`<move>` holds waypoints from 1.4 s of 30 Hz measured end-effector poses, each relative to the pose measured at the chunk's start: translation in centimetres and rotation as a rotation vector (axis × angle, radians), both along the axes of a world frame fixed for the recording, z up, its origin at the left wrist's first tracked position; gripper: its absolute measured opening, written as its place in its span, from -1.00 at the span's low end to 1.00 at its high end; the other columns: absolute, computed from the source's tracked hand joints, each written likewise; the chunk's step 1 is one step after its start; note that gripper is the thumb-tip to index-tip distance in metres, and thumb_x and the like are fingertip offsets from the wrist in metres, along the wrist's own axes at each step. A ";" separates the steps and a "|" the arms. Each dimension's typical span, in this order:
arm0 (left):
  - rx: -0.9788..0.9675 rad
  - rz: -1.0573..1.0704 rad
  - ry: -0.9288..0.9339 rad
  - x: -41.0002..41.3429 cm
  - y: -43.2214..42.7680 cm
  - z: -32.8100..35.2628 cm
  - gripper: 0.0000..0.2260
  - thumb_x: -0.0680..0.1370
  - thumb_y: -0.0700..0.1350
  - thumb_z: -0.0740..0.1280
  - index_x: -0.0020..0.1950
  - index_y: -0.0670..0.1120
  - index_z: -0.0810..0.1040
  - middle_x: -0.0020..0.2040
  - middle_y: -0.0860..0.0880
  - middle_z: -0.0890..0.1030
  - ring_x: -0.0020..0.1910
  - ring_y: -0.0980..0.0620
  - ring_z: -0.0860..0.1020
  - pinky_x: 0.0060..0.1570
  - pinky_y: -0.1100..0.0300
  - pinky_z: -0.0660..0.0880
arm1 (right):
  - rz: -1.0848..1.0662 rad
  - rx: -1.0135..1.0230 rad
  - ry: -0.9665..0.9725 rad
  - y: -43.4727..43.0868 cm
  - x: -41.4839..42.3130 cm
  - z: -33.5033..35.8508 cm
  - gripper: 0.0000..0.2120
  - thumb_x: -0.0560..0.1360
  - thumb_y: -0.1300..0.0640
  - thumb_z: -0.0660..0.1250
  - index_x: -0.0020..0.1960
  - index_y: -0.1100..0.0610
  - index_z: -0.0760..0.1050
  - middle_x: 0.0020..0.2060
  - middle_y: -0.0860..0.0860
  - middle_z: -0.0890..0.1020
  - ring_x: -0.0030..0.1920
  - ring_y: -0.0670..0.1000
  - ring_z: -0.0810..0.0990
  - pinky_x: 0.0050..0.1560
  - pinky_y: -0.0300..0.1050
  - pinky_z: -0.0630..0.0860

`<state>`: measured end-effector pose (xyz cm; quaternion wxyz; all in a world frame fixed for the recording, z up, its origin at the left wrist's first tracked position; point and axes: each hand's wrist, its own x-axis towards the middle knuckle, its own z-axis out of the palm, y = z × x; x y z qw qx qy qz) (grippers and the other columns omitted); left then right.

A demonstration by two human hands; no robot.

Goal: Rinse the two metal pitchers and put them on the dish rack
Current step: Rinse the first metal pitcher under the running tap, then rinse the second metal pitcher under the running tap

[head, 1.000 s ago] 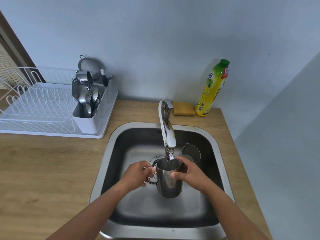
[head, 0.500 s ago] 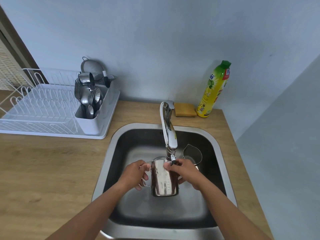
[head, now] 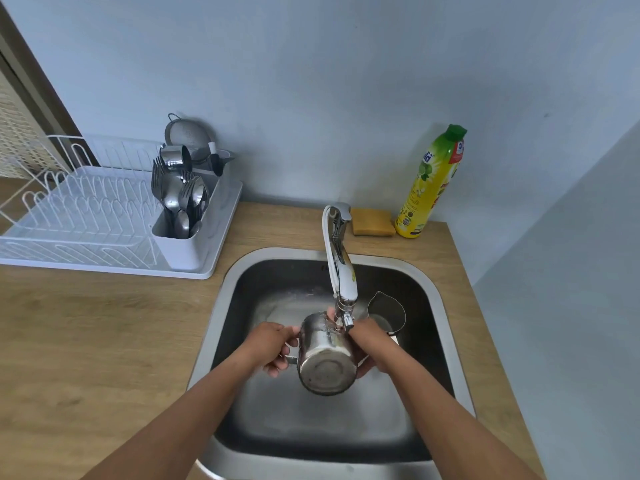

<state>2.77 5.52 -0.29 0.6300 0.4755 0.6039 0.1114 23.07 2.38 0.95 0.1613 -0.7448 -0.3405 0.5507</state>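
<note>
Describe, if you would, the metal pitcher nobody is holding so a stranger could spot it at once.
Find the steel sink in the wooden counter and look right of the faucet. A metal pitcher stands upright in the basin, mouth up. Unlike the other pitcher, tipped base toward the camera and gripped by the left hand and right hand, it is held by nobody.

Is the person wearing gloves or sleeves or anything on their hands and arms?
No gloves. The left hand and right hand are bare, and no sleeves show all the way to the picture's edge. No watch, bracelet or ring is visible.
</note>
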 end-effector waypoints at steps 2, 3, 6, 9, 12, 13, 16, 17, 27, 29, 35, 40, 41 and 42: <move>-0.028 -0.009 0.014 0.1 0.0 0.0 -0.75 0.62 -0.03 0.26 -0.19 -0.14 0.51 -0.44 -0.03 0.43 -0.65 0.09 0.43 -0.64 0.31 0.37 | 0.003 -0.013 -0.004 -0.1 0.0 -0.1 -0.36 0.41 -0.40 0.26 0.03 0.18 0.59 -0.19 0.22 0.70 -0.31 0.14 0.70 -0.42 -0.01 0.62; -0.040 -0.015 0.021 0.1 0.0 0.0 -0.74 0.62 -0.02 0.26 -0.19 -0.14 0.50 -0.45 -0.03 0.43 -0.64 0.09 0.43 -0.64 0.31 0.37 | 0.007 -0.024 -0.001 -0.1 0.0 -0.1 -0.36 0.41 -0.41 0.25 0.04 0.17 0.59 -0.17 0.22 0.71 -0.31 0.15 0.70 -0.42 -0.01 0.62; -0.067 -0.032 0.028 0.0 0.1 -0.2 -0.74 0.63 -0.01 0.26 -0.19 -0.13 0.51 -0.47 -0.02 0.44 -0.62 0.08 0.43 -0.63 0.30 0.39 | 0.020 -0.062 0.007 -0.2 -0.1 -0.1 -0.39 0.46 -0.36 0.23 0.07 0.18 0.58 -0.19 0.21 0.68 -0.32 0.15 0.68 -0.42 0.02 0.64; -0.082 -0.041 0.034 -0.1 0.1 -0.4 -0.74 0.62 0.01 0.27 -0.17 -0.13 0.52 -0.50 0.01 0.45 -0.61 0.07 0.45 -0.61 0.28 0.42 | 0.019 -0.068 -0.003 -0.4 -0.2 0.1 -0.46 0.51 -0.26 0.22 0.09 0.23 0.56 -0.25 0.19 0.65 -0.37 0.12 0.66 -0.43 0.03 0.64; -0.077 -0.028 0.015 -0.3 0.1 -0.4 -0.75 0.63 -0.01 0.25 -0.12 -0.16 0.52 -0.49 0.00 0.45 -0.62 0.05 0.47 -0.62 0.27 0.43 | 0.008 -0.051 -0.008 -0.6 -0.4 0.4 -0.54 0.56 -0.13 0.19 0.09 0.27 0.54 -0.27 0.16 0.63 -0.35 0.11 0.64 -0.41 0.03 0.65; -0.057 -0.023 0.010 -0.4 0.2 -0.3 -0.74 0.64 -0.01 0.23 -0.10 -0.17 0.52 -0.46 -0.02 0.46 -0.62 0.03 0.49 -0.60 0.25 0.44 | 0.007 -0.045 -0.006 -0.6 -0.4 0.4 -0.55 0.56 -0.13 0.19 0.08 0.26 0.53 -0.24 0.16 0.64 -0.33 0.12 0.66 -0.42 0.02 0.64; 0.075 -0.037 0.069 -0.9 0.7 -0.3 -0.73 0.65 0.02 0.18 -0.04 -0.16 0.51 -0.35 -0.09 0.52 -0.52 -0.05 0.57 -0.48 0.17 0.53 | -0.003 -0.002 -0.015 -0.7 -0.1 0.4 -0.65 0.56 -0.10 0.22 0.04 0.19 0.52 -0.15 0.13 0.67 -0.27 0.13 0.71 -0.38 -0.04 0.62; 0.124 -0.039 0.105 -1.2 0.8 -0.3 -0.73 0.64 0.04 0.18 -0.04 -0.13 0.51 -0.32 -0.10 0.55 -0.48 -0.06 0.60 -0.44 0.15 0.55 | -0.035 0.032 -0.019 -0.8 0.2 0.2 -0.68 0.55 -0.08 0.24 0.05 0.17 0.52 -0.15 0.11 0.66 -0.27 0.11 0.70 -0.37 -0.06 0.60; 0.333 0.176 0.178 -2.5 2.0 -2.6 -0.86 0.60 0.01 0.26 -0.09 -0.02 0.50 -0.15 -0.09 0.64 -0.12 -0.15 0.62 -0.05 -0.15 0.61 | -0.244 0.371 -0.523 -3.0 3.5 -2.2 -0.53 0.52 -0.04 0.36 0.35 0.10 0.35 0.29 0.12 0.37 0.26 0.11 0.41 0.07 -0.09 0.42; 0.324 0.226 0.154 -2.7 2.3 -3.5 -0.87 0.58 -0.01 0.30 -0.12 -0.03 0.51 -0.16 -0.10 0.63 -0.16 -0.12 0.60 0.00 -0.19 0.59 | -0.260 0.319 -0.539 -3.3 3.9 -2.9 -0.40 0.51 -0.05 0.37 0.45 0.14 0.25 0.36 0.16 0.32 0.34 0.15 0.34 0.16 -0.01 0.44; 0.297 0.359 0.127 -2.8 2.7 -5.8 -0.86 0.53 -0.07 0.39 -0.16 -0.11 0.53 -0.17 -0.13 0.63 -0.07 -0.20 0.62 0.04 -0.23 0.59 | -0.373 0.310 -0.368 -3.1 3.6 -4.4 -0.37 0.56 0.01 0.33 0.50 0.12 0.11 0.44 0.15 0.32 0.30 0.21 0.48 0.17 0.03 0.47; 0.279 0.414 0.112 -2.6 2.2 -6.8 -0.85 0.53 -0.12 0.40 -0.12 -0.19 0.52 -0.17 -0.18 0.62 -0.12 -0.19 0.60 0.03 -0.22 0.59 | -0.499 0.299 -0.300 -3.0 3.7 -4.9 -0.40 0.55 0.10 0.36 0.47 0.13 0.14 0.34 0.11 0.48 0.24 0.20 0.54 0.13 0.04 0.48; 0.271 0.414 0.105 -2.7 2.2 -7.1 -0.85 0.54 -0.12 0.40 -0.11 -0.19 0.52 -0.18 -0.18 0.61 -0.14 -0.16 0.59 0.02 -0.21 0.58 | -0.506 0.290 -0.292 -3.0 3.8 -5.2 -0.42 0.54 0.07 0.36 0.46 0.14 0.19 0.33 0.11 0.48 0.24 0.19 0.53 0.15 0.03 0.48; 0.265 0.410 0.104 -2.7 2.2 -7.2 -0.85 0.54 -0.12 0.39 -0.12 -0.19 0.52 -0.18 -0.17 0.60 -0.16 -0.15 0.57 0.01 -0.21 0.57 | -0.509 0.280 -0.287 -3.1 3.9 -5.5 -0.47 0.54 0.04 0.36 0.42 0.15 0.27 0.30 0.11 0.50 0.22 0.18 0.54 0.14 0.01 0.48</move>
